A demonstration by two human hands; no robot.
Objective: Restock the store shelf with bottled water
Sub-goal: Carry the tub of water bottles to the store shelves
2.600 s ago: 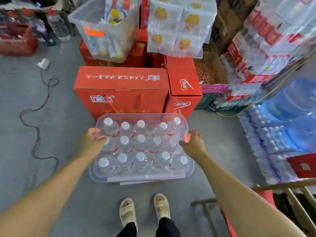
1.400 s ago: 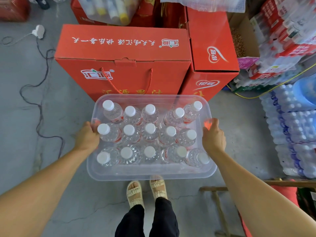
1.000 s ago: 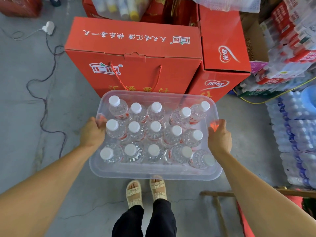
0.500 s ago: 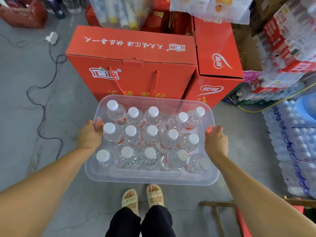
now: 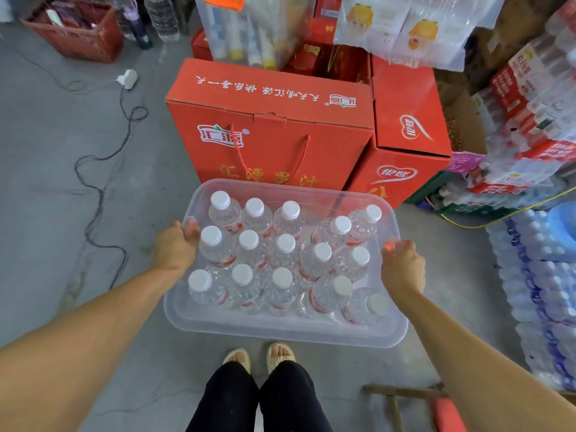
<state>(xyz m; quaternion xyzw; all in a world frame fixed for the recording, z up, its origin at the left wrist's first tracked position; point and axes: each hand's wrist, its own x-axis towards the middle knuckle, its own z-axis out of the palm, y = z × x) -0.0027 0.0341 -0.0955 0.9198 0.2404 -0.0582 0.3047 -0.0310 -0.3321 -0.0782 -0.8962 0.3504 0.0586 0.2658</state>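
Carrying clear tub [image 5: 280,333] of water bottles [image 5: 285,244] w/ both hands: left hand [image 5: 174,249] clamped on left short rim, right hand [image 5: 403,269] on right short rim. Tub long axis runs L-R btwn hands, over floor; red boxes [image 5: 271,126] just ahead. Shelf not visible.

The water bottles [image 5: 282,257] stood inside a clear plastic tub [image 5: 280,333], which was held above the grey floor, in front of the red cartons. There were fifteen bottles, in three rows of five. Each bottle was transparent, with a white cap and a red and white label around its body. Most of them stood upright and close together, touching their neighbours. The two at the far right corner leaned toward the right. The tub was rectangular with rounded corners, and its walls were see-through. A strip of its bottom at the near side was bare.
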